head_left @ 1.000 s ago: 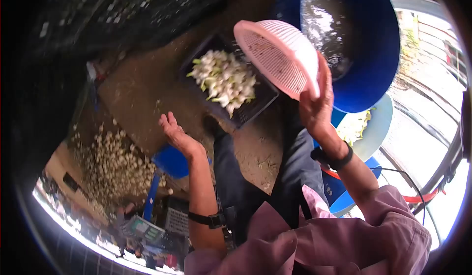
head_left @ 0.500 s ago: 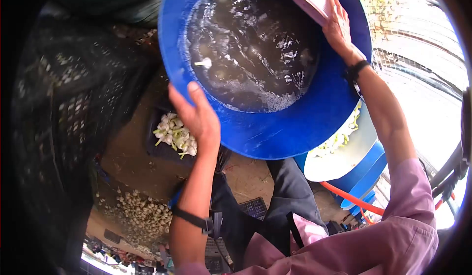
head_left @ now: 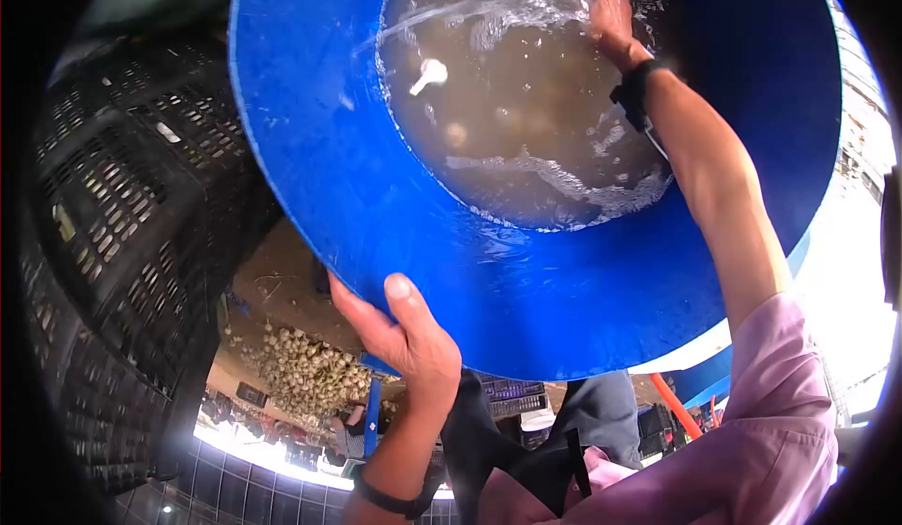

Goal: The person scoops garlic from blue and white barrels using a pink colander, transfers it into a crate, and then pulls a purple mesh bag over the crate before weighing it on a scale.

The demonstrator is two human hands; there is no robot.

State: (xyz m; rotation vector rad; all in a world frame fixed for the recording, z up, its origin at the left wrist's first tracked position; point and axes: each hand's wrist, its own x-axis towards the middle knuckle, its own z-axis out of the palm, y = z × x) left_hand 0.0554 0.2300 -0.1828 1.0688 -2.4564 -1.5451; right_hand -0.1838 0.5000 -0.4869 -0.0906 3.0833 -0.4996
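Observation:
A big blue tub (head_left: 376,281) of murky water (head_left: 526,131) is tilted toward me. My left hand (head_left: 404,337) grips its near-left rim, thumb up on the inside and fingers round the outer edge. At the far right of the water is my right hand (head_left: 613,13), amid splashes; its fingers are blurred and partly hidden, and I cannot make out what they hold. A white garlic bulb (head_left: 430,74) with a short stem floats on the left side. Other pale, blurry shapes show under the surface.
Tall black perforated crates (head_left: 122,196) stand at the left. On the ground lies a heap of garlic bulbs (head_left: 310,370). An orange hose (head_left: 675,403) runs beneath the tub's right side, and a dark crate (head_left: 507,393) sits near my legs.
My right hand, earlier holding a pink bowl at the far rim, has moved down into the water; the bowl is out of sight. The tub looks closer, covering the white basin at right.

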